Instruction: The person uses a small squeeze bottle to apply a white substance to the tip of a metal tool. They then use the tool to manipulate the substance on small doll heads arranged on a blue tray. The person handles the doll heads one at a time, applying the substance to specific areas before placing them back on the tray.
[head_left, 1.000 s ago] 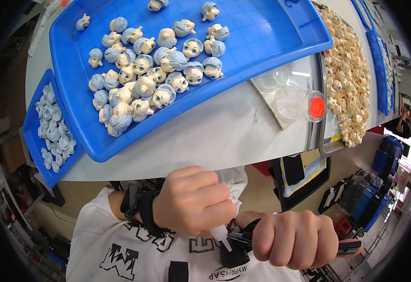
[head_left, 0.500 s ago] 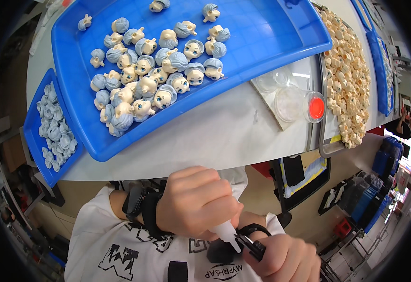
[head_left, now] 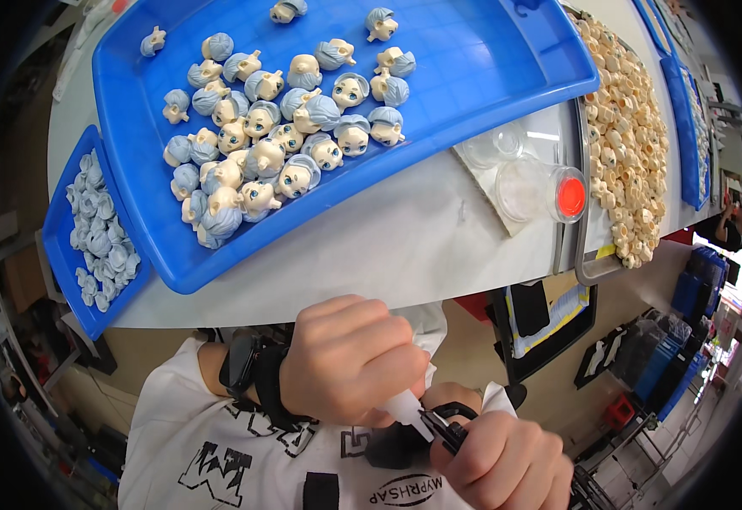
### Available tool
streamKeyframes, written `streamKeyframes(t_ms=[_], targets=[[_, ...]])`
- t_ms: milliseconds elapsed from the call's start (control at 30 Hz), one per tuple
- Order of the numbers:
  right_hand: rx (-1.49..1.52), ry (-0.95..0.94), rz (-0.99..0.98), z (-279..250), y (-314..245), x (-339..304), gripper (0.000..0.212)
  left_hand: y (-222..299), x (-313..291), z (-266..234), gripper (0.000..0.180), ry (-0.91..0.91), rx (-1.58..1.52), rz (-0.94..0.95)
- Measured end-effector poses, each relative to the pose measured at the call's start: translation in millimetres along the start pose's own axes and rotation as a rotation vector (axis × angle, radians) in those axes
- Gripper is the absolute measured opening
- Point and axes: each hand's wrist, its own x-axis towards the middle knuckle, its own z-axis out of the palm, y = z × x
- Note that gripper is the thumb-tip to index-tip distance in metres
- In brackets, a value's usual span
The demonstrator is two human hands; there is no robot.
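My left hand (head_left: 349,361) is closed around a small white bottle, mostly hidden by my fingers. Its tapered white nozzle (head_left: 406,410) points down and to the right. In my right hand (head_left: 507,463) is a slim black tool with a metal-looking end (head_left: 444,431); its exact kind is hard to make out. The tool's end meets the nozzle near its tip. Both hands are in front of my white shirt, just off the table's near edge.
A large blue tray (head_left: 303,225) holds several doll heads with light-blue hair. Beside it, a smaller blue tray (head_left: 50,229) holds light-blue hair pieces. Clear round containers (head_left: 519,189), one with a red centre, stand near a metal tray (head_left: 592,270) of beige parts on the white table (head_left: 371,255).
Both hands have shifted slightly up and to the left. The black tool's end has moved up along the nozzle and now overlaps its tip more.
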Motion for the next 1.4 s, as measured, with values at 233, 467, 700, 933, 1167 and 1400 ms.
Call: streamKeyframes(t_ms=[233,467,700,933,1167,1400], targets=[[0.236,0.179,0.084,-8.2,-4.0,-10.2,0.034,-5.8,-4.9,3.7,0.021,0.029,0.033,0.046],[0.349,0.261,0.134,-10.0,-3.5,-10.3,0.035,-5.5,-3.9,1.9,0.022,0.003,0.038,0.07],[0.357,0.491,0.078,1.2,-4.8,-16.2,0.03,-5.4,-1.8,4.1,0.023,0.032,-0.031,0.071],[0.409,0.5,-0.037,1.2,0.0,-18.2,0.027,-3.6,-2.7,9.8,0.02,0.074,-0.106,0.028],[0.491,0.475,0.085,-5.5,3.0,-18.9,0.026,-4.2,-0.7,11.8,0.02,0.107,-0.194,0.021],[0.345,0.495,-0.003,6.9,9.7,-9.1,0.027,-6.6,-7.7,12.0,0.02,0.076,-0.237,-0.016]])
